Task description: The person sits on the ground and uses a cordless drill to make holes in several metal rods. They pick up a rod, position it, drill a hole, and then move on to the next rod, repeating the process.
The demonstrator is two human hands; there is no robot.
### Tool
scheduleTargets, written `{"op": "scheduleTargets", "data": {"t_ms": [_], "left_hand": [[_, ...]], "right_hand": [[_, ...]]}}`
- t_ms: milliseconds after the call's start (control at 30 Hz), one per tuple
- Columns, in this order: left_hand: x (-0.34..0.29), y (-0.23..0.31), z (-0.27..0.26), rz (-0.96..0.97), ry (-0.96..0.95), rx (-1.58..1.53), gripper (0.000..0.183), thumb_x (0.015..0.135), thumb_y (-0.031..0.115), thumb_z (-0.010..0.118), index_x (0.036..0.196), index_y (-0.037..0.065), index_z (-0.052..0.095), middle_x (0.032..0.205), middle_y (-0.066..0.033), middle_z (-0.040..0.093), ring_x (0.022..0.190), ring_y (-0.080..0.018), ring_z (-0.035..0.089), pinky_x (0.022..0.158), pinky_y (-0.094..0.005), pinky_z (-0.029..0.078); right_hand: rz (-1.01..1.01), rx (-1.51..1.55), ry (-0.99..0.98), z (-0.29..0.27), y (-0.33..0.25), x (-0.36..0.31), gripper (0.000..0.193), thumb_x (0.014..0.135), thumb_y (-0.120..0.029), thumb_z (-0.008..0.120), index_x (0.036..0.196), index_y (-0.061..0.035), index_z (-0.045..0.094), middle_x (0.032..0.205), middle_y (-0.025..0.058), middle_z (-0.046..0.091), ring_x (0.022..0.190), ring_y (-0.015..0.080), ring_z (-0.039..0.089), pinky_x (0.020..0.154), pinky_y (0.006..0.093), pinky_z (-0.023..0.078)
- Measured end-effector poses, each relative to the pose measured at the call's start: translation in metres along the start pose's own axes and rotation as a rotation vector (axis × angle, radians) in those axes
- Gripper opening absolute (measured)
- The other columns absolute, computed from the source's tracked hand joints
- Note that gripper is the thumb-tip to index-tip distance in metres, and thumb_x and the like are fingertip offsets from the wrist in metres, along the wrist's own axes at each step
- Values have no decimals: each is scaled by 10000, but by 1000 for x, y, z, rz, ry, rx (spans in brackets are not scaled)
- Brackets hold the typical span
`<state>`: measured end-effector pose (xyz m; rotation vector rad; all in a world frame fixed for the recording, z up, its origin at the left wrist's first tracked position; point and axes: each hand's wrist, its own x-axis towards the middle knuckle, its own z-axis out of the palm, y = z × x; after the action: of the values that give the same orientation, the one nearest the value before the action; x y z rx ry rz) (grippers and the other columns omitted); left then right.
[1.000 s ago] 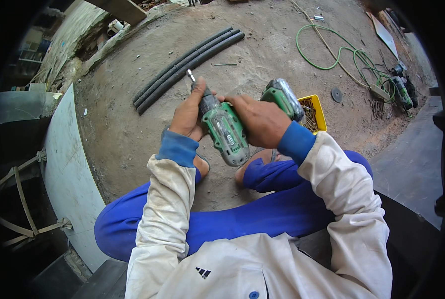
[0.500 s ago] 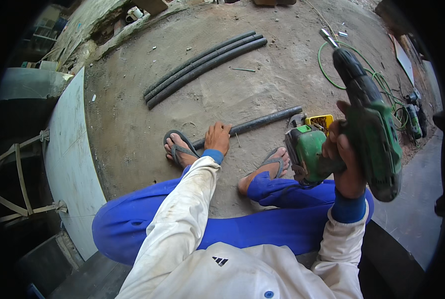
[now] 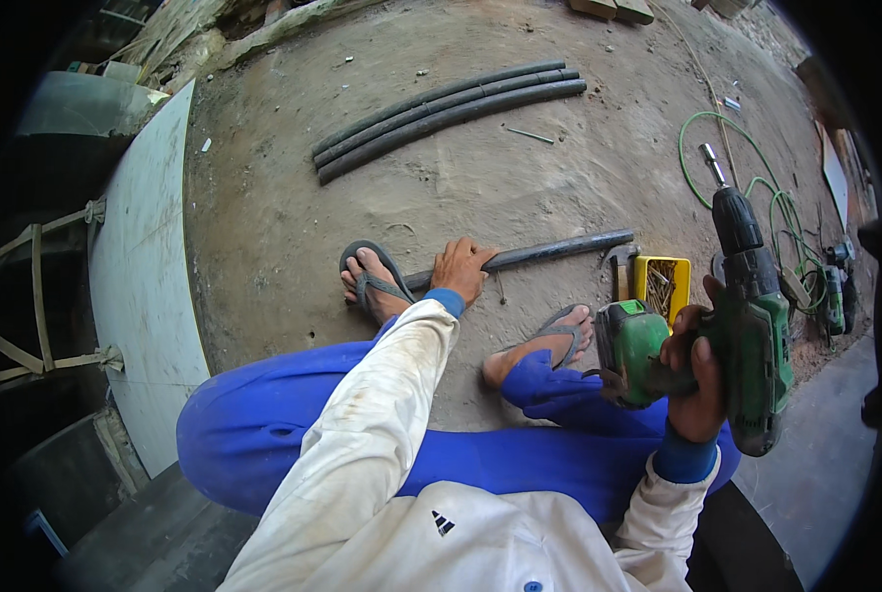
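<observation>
My left hand is wrapped over a dark pipe lying on the dirt between my feet. The pipe's near end passes by my left sandal. A screw shows just beside the fingers, against the pipe. In my right hand is a green and black cordless drill, its fingers closed around the handle. The drill's chuck points away from me and carries a silver socket bit. Its battery end hangs to the left, above my right knee.
A yellow box of screws stands beyond the drill, with a hammer beside it. Three dark pipes lie farther off, near a thin metal rod. Right are a green cable and an angle grinder. A pale board edges the left.
The drill has dropped lower and stands more upright in my right hand, uncovering the yellow box and hammer. My left hand stays on the pipe. The whole view has shifted slightly.
</observation>
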<state>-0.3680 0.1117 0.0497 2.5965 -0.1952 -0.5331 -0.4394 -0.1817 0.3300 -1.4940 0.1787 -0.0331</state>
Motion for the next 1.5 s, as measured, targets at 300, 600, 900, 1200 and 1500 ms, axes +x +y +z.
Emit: {"op": "scheduleTargets", "data": {"t_ms": [300,600,900,1200,1500], "left_hand": [[-11,-1,7,-52,144,-102,495,867,146,845,1340,198,708,1238,-41,632,1219,-283,581,1070,-438,453],[5,4,-9,42,266,-161,462,858,96,839,1288,202,709,1239,-57,614,1107,-319,631,1044,-458,466],[20,17,-29,146,593,-248,440,799,17,852,1186,184,726,1128,-57,619,1045,-317,649,909,-433,540],[21,9,-20,166,592,-227,577,787,-25,850,1282,265,779,1147,-23,596,1002,-275,640,892,-419,541],[35,-7,-18,1,709,-234,505,761,-33,856,1190,216,759,1180,-14,598,1043,-264,657,954,-442,501]], "right_hand": [[38,-6,88,11,5,5,748,966,-257,698,1579,54,404,1082,104,651,767,105,563,723,275,473],[38,-69,48,21,8,21,691,1011,-185,619,1607,55,366,1103,103,607,769,95,527,747,281,477],[89,-460,50,28,13,28,665,1023,-192,707,1597,0,434,1113,42,654,809,72,539,741,255,465],[-31,-776,70,21,41,32,237,1038,-140,706,1265,-68,698,1109,31,735,1028,124,680,901,324,534],[-13,-877,-196,16,66,53,656,809,-94,856,1399,-3,584,1186,195,725,1057,349,733,926,403,568]]}}
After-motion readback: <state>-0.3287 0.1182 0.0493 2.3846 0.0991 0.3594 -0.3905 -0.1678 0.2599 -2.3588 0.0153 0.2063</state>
